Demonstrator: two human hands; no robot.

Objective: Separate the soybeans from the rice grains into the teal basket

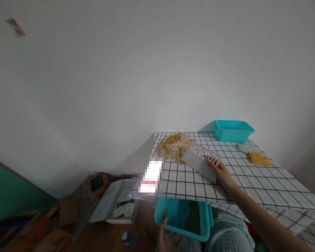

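My right hand (218,168) grips a white plastic board with a row of slots (199,161) by its right end. The board is tilted above the checked tablecloth, its left corner at the edge of a pile of yellow beans and whitish grains (174,145). Below the table's front edge, my left hand (166,240) holds a turquoise plastic basin (183,233) by its near left rim, thumb on top and fingers underneath. Something dark green and fine-grained (193,217) covers the basin's right part. A few small bits lie near my thumb.
A second turquoise basin (233,134) stands at the table's back right, with a yellow cloth-like item (259,159) and a clear bag (246,148) nearby. A blurred bright rectangle (151,175) is at the left edge. Boxes (68,211) and a bottle (127,238) are lower left.
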